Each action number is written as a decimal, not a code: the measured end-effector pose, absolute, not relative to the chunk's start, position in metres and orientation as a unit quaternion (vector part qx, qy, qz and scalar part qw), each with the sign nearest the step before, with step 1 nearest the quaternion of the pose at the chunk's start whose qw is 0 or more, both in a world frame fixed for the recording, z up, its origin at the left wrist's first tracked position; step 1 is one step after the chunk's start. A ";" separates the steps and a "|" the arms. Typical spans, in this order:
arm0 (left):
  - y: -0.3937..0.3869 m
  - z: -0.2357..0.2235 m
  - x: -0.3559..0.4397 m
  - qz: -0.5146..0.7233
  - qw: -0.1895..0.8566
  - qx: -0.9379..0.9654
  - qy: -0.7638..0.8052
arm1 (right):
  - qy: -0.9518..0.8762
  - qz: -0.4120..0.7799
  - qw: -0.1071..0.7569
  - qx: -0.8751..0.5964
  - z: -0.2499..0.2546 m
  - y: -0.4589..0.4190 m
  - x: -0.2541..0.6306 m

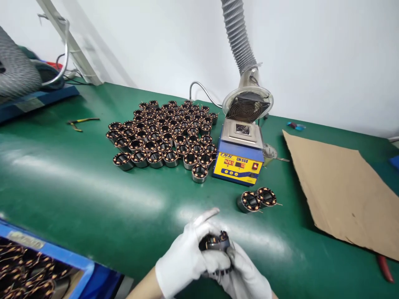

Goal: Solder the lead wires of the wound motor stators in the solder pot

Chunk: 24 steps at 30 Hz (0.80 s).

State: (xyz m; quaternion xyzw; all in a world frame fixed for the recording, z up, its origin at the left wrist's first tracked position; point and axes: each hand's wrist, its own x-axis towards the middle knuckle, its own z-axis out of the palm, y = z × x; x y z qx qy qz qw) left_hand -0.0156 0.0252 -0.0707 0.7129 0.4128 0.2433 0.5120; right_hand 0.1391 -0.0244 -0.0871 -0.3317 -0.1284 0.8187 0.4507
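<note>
Both of my hands wear white gloves and come together near the front of the green table. My left hand (195, 247) is wrapped round a motor stator (218, 243), a dark ring with copper windings, held tilted above the table. My right hand (245, 265) grips the same stator from its right and lower side, thumb against the rim; its other fingers are partly hidden. Just beyond my hands, two more stators (251, 201) stand side by side with short wire ends sticking out. A large group of upright stators (156, 158) covers the table's left middle.
A blue and yellow solder pot (238, 153) with lit red digits stands under a fume hose (238, 37). Cardboard (343, 191) lies at right, with a red handle (385, 268) near its edge. Cutters (82, 121) lie far left. A blue crate (59, 253) of stators fills the near-left corner.
</note>
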 end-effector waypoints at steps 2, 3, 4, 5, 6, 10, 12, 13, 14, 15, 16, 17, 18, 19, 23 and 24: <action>0.022 -0.071 -0.014 0.262 0.453 0.751 0.402 | -0.078 0.822 0.471 -0.311 -0.090 -0.023 0.137; 0.021 -0.070 -0.013 0.271 0.435 0.771 0.378 | -0.065 0.823 0.475 -0.305 -0.090 -0.022 0.137; 0.022 -0.069 -0.012 0.280 0.429 0.783 0.353 | -0.056 0.825 0.474 -0.302 -0.090 -0.020 0.138; 0.024 -0.067 -0.010 0.293 0.432 0.785 0.334 | -0.052 0.827 0.474 -0.297 -0.089 -0.019 0.139; 0.027 -0.065 -0.008 0.316 0.440 0.776 0.323 | -0.051 0.828 0.478 -0.289 -0.089 -0.018 0.139; 0.044 -0.061 0.005 0.370 0.555 0.632 0.394 | -0.066 0.838 0.480 -0.252 -0.087 -0.016 0.139; 0.051 -0.062 0.007 0.360 0.622 0.504 0.479 | -0.076 0.843 0.471 -0.248 -0.088 -0.017 0.139; 0.053 -0.062 0.007 0.360 0.635 0.453 0.512 | -0.077 0.843 0.471 -0.247 -0.088 -0.017 0.139; 0.053 -0.062 0.006 0.359 0.640 0.425 0.530 | -0.074 0.842 0.473 -0.248 -0.089 -0.018 0.139; 0.052 -0.061 0.005 0.357 0.639 0.421 0.535 | -0.066 0.839 0.477 -0.253 -0.090 -0.018 0.139; 0.050 -0.060 0.005 0.348 0.641 0.433 0.529 | -0.058 0.836 0.481 -0.258 -0.092 -0.019 0.139; 0.047 -0.058 0.007 0.335 0.645 0.450 0.519 | -0.054 0.832 0.485 -0.264 -0.093 -0.019 0.139; 0.043 -0.057 0.010 0.326 0.647 0.465 0.508 | -0.051 0.827 0.489 -0.272 -0.094 -0.019 0.139; 0.039 -0.056 0.014 0.329 0.649 0.468 0.501 | -0.049 0.823 0.492 -0.281 -0.095 -0.020 0.138; 0.036 -0.058 0.030 0.396 0.673 0.326 0.533 | -0.044 0.819 0.497 -0.284 -0.094 -0.019 0.137; 0.038 -0.061 0.030 0.405 0.686 0.280 0.536 | -0.044 0.823 0.494 -0.276 -0.093 -0.018 0.137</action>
